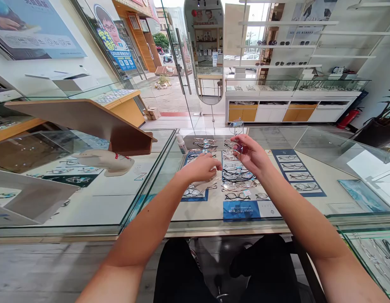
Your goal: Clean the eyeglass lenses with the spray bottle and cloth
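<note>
My right hand (pixel 253 156) pinches a thin-framed pair of glasses (pixel 237 126), raised over the far part of the glass counter (pixel 163 185). One round lens stands above the fingertips. To its left, my left hand (pixel 202 168) is curled, with a pale cloth (pixel 205 185) hanging beneath the fingers. Below both hands, rows of glasses (pixel 237 174) lie in the display, several with dark frames. A blue card with white print (pixel 242 210) lies nearer to me. A small white bottle (pixel 181 144) stands at the left of the rows.
At the left are a brown board (pixel 87 122), a cream hand-shaped stand (pixel 102 162) and a white open box (pixel 40 198). More glasses rest on a dark blue strip (pixel 300 172) at the right. An oval mirror (pixel 205 50) stands beyond the counter.
</note>
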`<control>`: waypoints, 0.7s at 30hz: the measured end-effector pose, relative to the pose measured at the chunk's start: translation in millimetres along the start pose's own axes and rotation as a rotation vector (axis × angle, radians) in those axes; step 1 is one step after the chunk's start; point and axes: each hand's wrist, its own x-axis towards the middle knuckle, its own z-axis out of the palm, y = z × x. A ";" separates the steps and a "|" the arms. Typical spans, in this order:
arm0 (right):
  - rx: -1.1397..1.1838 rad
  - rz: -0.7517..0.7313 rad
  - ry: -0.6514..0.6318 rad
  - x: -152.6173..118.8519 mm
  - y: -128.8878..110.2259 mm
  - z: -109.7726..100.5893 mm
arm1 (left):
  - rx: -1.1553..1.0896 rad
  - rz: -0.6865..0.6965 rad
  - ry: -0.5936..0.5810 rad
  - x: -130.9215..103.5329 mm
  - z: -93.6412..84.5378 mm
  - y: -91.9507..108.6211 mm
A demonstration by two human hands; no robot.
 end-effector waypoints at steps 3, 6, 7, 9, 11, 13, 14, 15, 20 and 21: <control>-0.001 0.000 0.000 -0.2 0.2 0.1 | 0.040 0.005 -0.014 -0.3 -0.1 5.7; -0.002 0.006 -0.007 -0.8 -0.4 0.8 | 0.062 -0.001 -0.021 -0.4 1.2 8.3; -0.001 0.008 -0.007 -1.0 -0.8 1.2 | 0.065 -0.002 -0.023 -0.1 2.0 8.3; 0.000 0.011 -0.006 -1.4 -1.2 1.7 | 0.062 0.001 -0.018 0.5 3.1 7.2; 0.003 0.013 -0.003 -1.4 -1.2 1.6 | 0.056 0.009 -0.004 1.0 3.5 5.6; 0.002 0.012 -0.002 -1.2 -0.8 0.8 | 0.049 0.018 0.006 1.2 3.3 4.0; 0.000 0.010 -0.002 -0.9 -0.5 0.1 | 0.045 0.022 0.006 1.3 3.1 3.2; -0.004 0.008 -0.004 -0.7 -0.1 -0.6 | 0.038 0.026 0.007 1.3 2.9 2.3; -0.011 -0.005 -0.018 -0.3 0.5 -2.6 | -0.031 0.031 0.050 -3.9 -5.6 -5.6; -0.011 -0.007 -0.020 -0.6 0.2 -2.3 | -0.071 0.034 0.073 -6.9 -10.0 -8.4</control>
